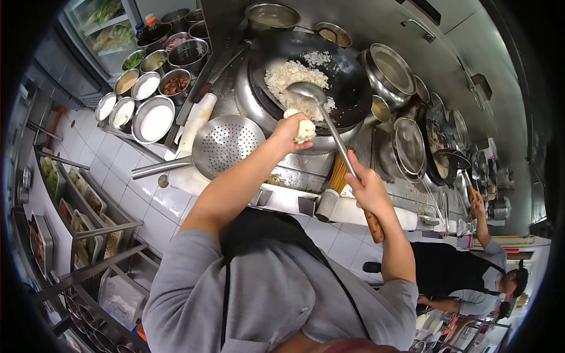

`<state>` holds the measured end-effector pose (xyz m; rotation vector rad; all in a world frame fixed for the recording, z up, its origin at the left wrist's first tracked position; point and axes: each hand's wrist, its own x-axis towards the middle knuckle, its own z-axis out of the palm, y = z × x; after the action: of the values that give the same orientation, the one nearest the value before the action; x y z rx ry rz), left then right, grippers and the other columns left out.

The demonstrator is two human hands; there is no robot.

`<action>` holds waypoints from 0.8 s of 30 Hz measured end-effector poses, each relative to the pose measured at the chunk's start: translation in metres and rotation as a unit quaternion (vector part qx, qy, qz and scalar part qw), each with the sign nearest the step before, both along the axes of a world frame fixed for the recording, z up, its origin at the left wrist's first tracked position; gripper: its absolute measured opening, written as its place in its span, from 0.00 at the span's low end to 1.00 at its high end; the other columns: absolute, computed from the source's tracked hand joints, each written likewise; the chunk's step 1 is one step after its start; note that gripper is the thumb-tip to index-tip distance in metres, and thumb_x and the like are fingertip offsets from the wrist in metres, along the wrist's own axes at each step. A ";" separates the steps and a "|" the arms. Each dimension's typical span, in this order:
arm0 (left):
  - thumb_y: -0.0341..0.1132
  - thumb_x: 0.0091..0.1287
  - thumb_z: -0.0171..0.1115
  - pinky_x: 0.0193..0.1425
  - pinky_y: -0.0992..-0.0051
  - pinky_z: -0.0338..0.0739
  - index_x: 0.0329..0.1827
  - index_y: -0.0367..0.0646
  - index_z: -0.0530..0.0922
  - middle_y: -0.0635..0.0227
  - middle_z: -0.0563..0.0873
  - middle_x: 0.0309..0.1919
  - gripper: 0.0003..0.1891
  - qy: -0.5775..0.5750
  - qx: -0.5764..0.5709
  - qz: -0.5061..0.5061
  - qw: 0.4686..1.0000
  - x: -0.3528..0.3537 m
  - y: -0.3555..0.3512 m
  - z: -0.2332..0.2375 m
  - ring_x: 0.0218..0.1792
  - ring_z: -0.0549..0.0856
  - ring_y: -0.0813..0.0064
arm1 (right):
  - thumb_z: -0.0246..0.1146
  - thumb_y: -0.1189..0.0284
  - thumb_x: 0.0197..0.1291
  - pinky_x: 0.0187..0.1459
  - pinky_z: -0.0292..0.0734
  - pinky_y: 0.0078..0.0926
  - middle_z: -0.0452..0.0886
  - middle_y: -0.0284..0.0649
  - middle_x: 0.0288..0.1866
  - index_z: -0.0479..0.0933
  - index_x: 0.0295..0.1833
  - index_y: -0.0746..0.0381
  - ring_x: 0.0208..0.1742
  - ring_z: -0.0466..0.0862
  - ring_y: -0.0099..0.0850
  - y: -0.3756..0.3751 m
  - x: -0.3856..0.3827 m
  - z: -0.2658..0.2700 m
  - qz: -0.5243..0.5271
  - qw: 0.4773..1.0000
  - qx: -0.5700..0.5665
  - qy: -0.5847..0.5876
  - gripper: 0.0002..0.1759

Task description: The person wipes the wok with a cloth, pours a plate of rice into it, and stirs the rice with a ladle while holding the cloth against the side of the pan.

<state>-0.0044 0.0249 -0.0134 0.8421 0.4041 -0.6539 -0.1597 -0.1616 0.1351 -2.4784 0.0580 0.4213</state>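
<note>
seemingly mid-stir through rice (294, 76) inside the wok (348, 88), with the bowl of a ladle (307, 90) among the grains; calls, it seems, for a low, controlled sweep. gripping the ladle's shaft in the right hand (369, 183), elbow bent; clutching pale cloth (305, 132) by the near rim in the left hand (287, 133), arm stretched forward. beside the wok, a perforated strainer (229, 144).

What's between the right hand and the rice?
In the head view, the ladle: its shaft runs from the right hand to the bowl at the rice. The left hand, holding a pale lump, is beside it.
</note>
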 end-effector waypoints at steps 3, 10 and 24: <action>0.42 0.63 0.59 0.32 0.62 0.85 0.38 0.50 0.77 0.69 0.83 0.28 0.08 -0.002 0.003 -0.003 1.000 -0.003 -0.002 0.000 0.30 0.85 0.69 | 0.57 0.71 0.64 0.21 0.75 0.33 0.74 0.46 0.20 0.61 0.75 0.58 0.15 0.77 0.31 -0.030 0.073 -0.104 0.159 0.929 -0.132 -0.306 0.33; 0.38 0.60 0.62 0.27 0.64 0.84 0.38 0.46 0.79 0.66 0.84 0.28 0.08 0.004 0.001 0.009 1.000 0.004 -0.001 -0.005 0.28 0.85 0.68 | 0.56 0.70 0.65 0.23 0.76 0.37 0.78 0.50 0.26 0.59 0.74 0.63 0.18 0.80 0.37 0.027 0.130 -0.055 0.043 0.996 -0.025 -0.072 0.32; 0.41 0.60 0.59 0.28 0.65 0.82 0.37 0.48 0.78 0.66 0.83 0.26 0.08 -0.008 0.025 0.045 0.999 -0.003 -0.006 0.000 0.28 0.84 0.67 | 0.55 0.68 0.65 0.37 0.79 0.41 0.82 0.55 0.37 0.63 0.71 0.62 0.30 0.83 0.46 -0.021 0.171 -0.078 -0.041 0.992 -0.026 -0.115 0.29</action>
<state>-0.0078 0.0188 -0.0138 0.8722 0.4427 -0.5558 0.0118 -0.1827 0.0575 -2.5490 0.0777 0.0986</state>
